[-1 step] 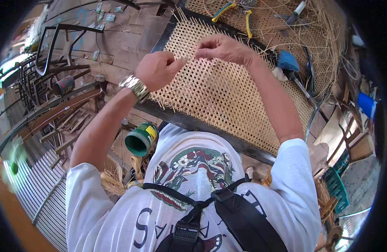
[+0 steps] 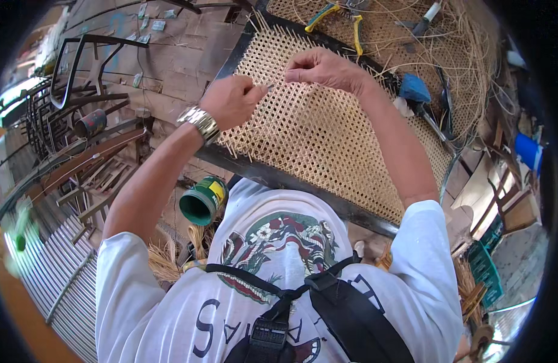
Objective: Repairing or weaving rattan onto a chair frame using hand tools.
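A woven cane panel (image 2: 327,139) in a dark frame (image 2: 279,178) lies slanted in front of me. My left hand (image 2: 233,100), with a metal watch on its wrist, rests on the panel's upper left part with its fingers pinched on a thin cane strand (image 2: 271,88). My right hand (image 2: 324,68) hovers just to the right of it near the panel's top edge, fingertips pinched on the same strand. The two hands are almost touching.
A green can (image 2: 201,201) lies on its side below the frame. Yellow-handled pliers (image 2: 336,18) and a blue-handled tool (image 2: 415,91) lie among loose cane strands (image 2: 472,54) beyond the panel. Dark metal frames (image 2: 79,72) stand at the left, a green crate (image 2: 485,266) at the right.
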A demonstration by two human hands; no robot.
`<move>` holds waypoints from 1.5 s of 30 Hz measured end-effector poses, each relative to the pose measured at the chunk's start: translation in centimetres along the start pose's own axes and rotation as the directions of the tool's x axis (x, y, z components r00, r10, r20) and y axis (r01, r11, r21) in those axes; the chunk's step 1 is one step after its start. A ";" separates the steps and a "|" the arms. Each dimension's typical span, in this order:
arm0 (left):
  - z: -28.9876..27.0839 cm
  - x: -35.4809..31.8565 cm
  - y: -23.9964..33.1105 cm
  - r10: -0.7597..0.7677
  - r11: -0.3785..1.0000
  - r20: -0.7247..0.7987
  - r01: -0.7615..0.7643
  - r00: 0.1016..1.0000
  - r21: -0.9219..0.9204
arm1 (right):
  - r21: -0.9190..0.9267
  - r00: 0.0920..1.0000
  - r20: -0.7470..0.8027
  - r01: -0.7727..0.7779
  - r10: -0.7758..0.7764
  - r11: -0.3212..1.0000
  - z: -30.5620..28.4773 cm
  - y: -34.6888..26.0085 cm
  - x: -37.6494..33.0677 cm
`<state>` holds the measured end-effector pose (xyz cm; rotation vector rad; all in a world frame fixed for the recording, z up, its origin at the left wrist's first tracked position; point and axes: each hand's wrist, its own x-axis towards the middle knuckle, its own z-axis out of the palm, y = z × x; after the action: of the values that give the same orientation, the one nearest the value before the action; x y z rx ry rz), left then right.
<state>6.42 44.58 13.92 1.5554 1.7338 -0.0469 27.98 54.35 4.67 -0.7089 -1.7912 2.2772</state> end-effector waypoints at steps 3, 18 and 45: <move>2.5 1.3 0.0 -0.136 0.906 0.352 0.260 0.926 -0.333 | -0.375 0.963 -0.145 -0.264 0.226 0.888 -1.2 1.2 -0.3; 3.4 6.0 -0.1 -0.029 0.970 0.618 0.171 0.786 -0.171 | -0.361 0.939 -0.202 -0.336 0.279 0.870 -1.9 1.9 -0.1; -1.0 -2.4 -3.7 -0.088 0.882 0.104 0.029 0.991 0.470 | -0.551 0.964 -0.155 -0.267 0.218 0.791 1.3 -1.1 -2.0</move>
<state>2.63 42.21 14.28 1.7927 1.7517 -0.6235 28.99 52.66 6.44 -1.1701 -2.4907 1.7806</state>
